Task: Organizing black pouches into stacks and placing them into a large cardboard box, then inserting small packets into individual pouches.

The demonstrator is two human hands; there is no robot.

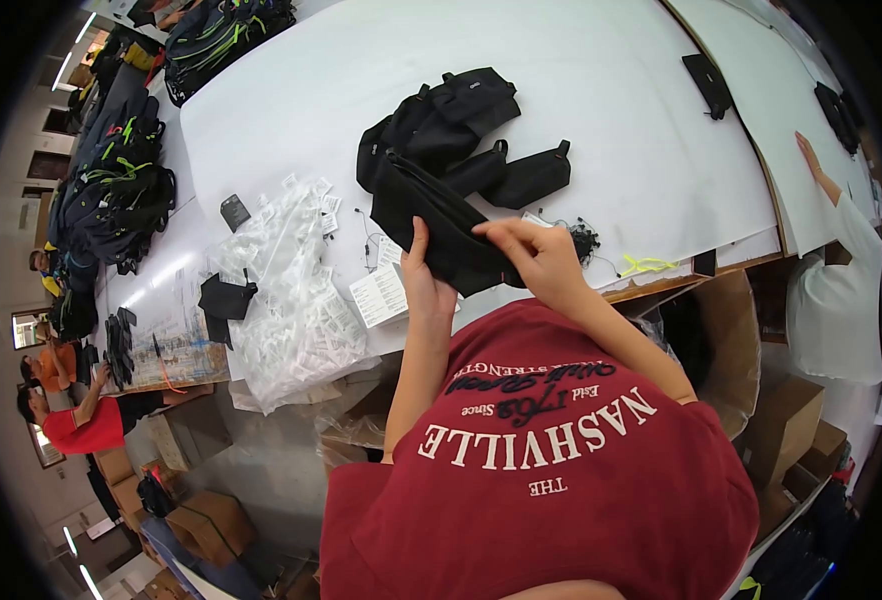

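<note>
A black fabric pouch is held up in front of me, over the near edge of the white table. My left hand is closed on its lower side, thumb on the front face. At its right edge, the bent fingers of my right hand pinch the fabric. Just beyond the held pouch, several similar black pouches lie in a loose heap. White printed cards lie by my left hand. Near my right hand is a small tangle of black cords.
Left of me, a heap of small clear packets covers the table edge, beside a black pouch. A yellow-green cord lies at the right. Cardboard boxes stand below. Backpacks line the far left; other people work nearby.
</note>
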